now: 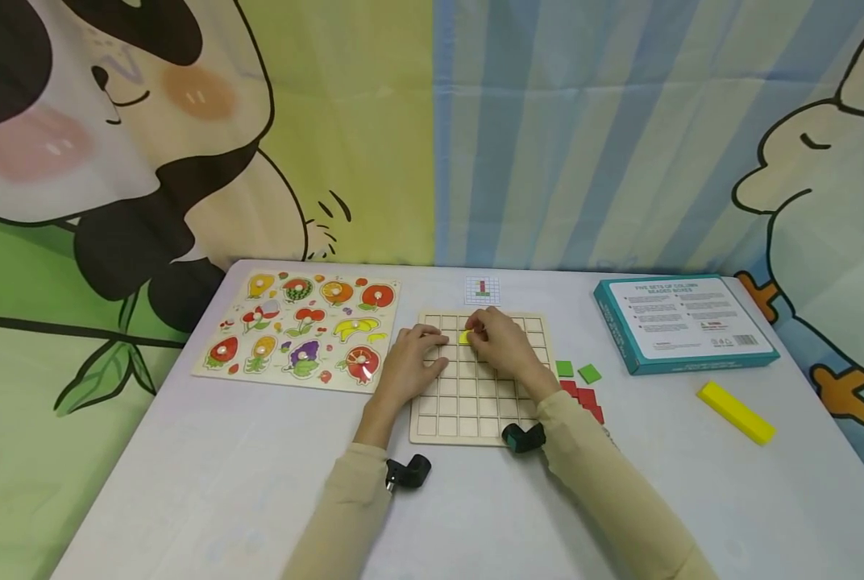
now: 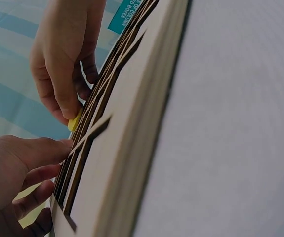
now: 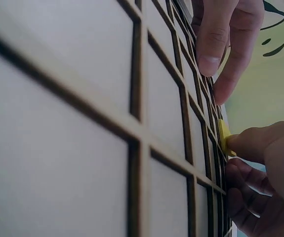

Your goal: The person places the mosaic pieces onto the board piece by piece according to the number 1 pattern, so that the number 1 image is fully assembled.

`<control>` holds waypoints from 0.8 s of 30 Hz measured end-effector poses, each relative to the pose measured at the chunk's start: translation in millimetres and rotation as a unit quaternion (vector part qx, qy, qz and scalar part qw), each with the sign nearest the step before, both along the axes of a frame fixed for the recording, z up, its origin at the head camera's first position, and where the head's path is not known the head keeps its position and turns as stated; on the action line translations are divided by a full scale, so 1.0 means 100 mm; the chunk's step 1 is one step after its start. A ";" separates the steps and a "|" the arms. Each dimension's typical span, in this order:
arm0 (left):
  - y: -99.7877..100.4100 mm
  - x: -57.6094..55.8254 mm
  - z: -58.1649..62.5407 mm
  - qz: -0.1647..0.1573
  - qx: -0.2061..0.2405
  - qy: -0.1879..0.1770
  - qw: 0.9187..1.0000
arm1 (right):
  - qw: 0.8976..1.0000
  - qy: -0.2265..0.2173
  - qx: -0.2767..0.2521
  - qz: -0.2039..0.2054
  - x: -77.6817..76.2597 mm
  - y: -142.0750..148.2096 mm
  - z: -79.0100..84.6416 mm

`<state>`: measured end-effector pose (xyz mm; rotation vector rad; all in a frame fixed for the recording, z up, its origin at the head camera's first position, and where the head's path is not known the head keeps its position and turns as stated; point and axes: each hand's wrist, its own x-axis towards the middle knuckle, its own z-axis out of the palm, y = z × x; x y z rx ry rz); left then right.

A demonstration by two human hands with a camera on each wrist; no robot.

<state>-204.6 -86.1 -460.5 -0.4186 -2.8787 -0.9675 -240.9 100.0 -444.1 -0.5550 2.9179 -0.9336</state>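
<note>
A wooden grid board point(image 1: 446, 431) with square cells lies in the middle of the white table. My right hand point(image 1: 503, 345) pinches a small yellow tile point(image 1: 464, 337) between thumb and fingertips over the upper part of the grid. In the right wrist view the yellow tile point(image 3: 224, 136) is tilted, its edge right at the grid lines. My left hand point(image 1: 408, 362) rests at the board's left edge with relaxed fingers; its fingertips touch the grid side in the left wrist view, just below the yellow tile point(image 2: 74, 121).
Green tiles point(image 1: 590, 373) and red tiles point(image 1: 587, 397) lie right of the board, partly behind my right sleeve. A pattern card point(image 1: 482, 290) lies beyond the board. The fruit puzzle point(image 1: 280, 377) is at left; a teal box point(image 1: 686, 326) and a yellow bar point(image 1: 735, 412) are at right.
</note>
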 end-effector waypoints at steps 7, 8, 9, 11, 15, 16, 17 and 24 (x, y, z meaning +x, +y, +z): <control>0.01 0.01 -0.01 -0.001 0.012 0.000 1.000 | 1.000 0.002 0.014 -0.003 0.01 -0.01 -0.01; 0.01 0.01 -0.01 -0.002 0.014 0.001 1.000 | 1.000 0.003 0.013 -0.003 0.01 -0.01 -0.01; 0.01 0.01 -0.01 -0.001 0.015 -0.001 1.000 | 1.000 0.003 0.012 -0.003 0.01 -0.01 -0.01; 0.01 0.01 -0.02 -0.002 0.015 -0.002 1.000 | 1.000 0.004 0.006 -0.001 0.01 0.00 -0.01; 0.01 0.01 -0.02 -0.004 0.012 0.003 1.000 | 1.000 0.002 -0.011 0.003 0.02 0.01 0.01; 0.01 0.01 -0.02 -0.004 0.011 0.006 1.000 | 1.000 0.001 -0.018 0.005 0.02 0.02 0.02; 0.00 0.00 -0.02 -0.004 0.011 0.006 1.000 | 1.000 0.000 -0.024 0.007 0.03 0.02 0.03; -0.02 0.00 -0.02 -0.002 0.009 0.001 1.000 | 0.999 0.000 -0.043 0.021 0.14 0.14 0.11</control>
